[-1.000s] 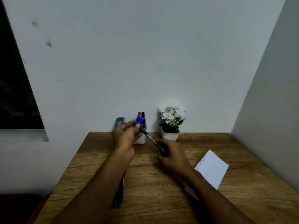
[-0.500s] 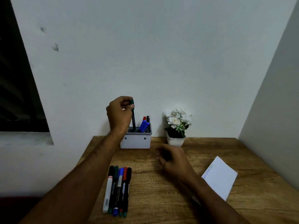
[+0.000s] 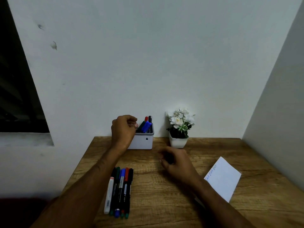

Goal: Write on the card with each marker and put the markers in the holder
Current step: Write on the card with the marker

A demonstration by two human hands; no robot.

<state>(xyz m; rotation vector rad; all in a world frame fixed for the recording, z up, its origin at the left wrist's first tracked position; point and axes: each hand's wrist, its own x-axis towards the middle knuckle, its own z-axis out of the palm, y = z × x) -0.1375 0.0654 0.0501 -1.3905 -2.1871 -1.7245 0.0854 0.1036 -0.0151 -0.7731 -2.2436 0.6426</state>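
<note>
Five markers (image 3: 120,191) lie side by side on the near left of the wooden desk (image 3: 164,203), not yet used. Beyond them my left hand (image 3: 123,130) is at the white holder (image 3: 143,142) by the far wall, fingers curled at the green marker (image 3: 141,126) leaning inside; whether I grip it or have let go I cannot tell. My right hand (image 3: 176,162) rests loosely curled mid-desk, holding nothing I can see. The card (image 3: 223,178) lies to the right. I judge this marker stowed; next I pick one from the row.
</note>
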